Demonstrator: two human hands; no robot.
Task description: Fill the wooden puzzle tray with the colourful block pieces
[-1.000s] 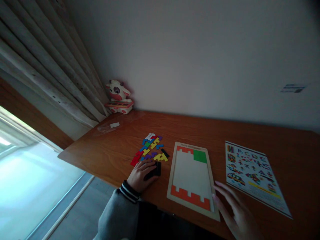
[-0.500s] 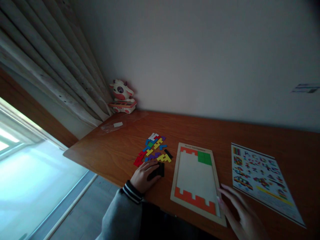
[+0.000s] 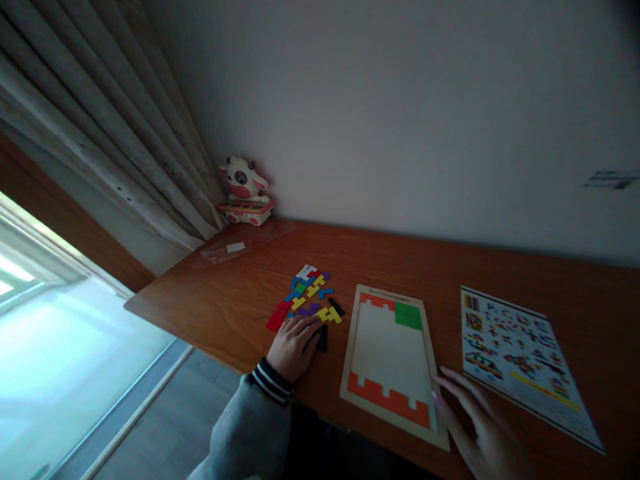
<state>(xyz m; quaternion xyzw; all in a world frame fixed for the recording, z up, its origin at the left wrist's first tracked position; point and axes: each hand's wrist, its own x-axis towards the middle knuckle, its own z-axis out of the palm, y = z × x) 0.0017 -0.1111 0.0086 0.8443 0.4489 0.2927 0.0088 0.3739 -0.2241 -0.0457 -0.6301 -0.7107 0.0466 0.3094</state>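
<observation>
My left hand (image 3: 294,346) lies on the wooden desk (image 3: 240,293), fingers curled over a black puzzle piece (image 3: 323,337) at the near end of a heap of coloured puzzle pieces (image 3: 306,297). My right hand (image 3: 475,420) rests open, fingers spread, at the near right corner of a wooden puzzle tray (image 3: 391,360). The tray has orange pieces along both ends and a green block (image 3: 408,315) at its far right corner; its middle is bare white.
A printed pattern sheet (image 3: 520,357) lies right of the tray. A cow-shaped toy (image 3: 244,190) stands in the far corner by the curtain (image 3: 100,127). A clear plastic bag (image 3: 220,252) lies near the desk's left edge, which drops off to a window.
My left hand has shifted slightly forward over the black piece, covering more of it. The view has drifted a little; my right hand stays by the tray corner.
</observation>
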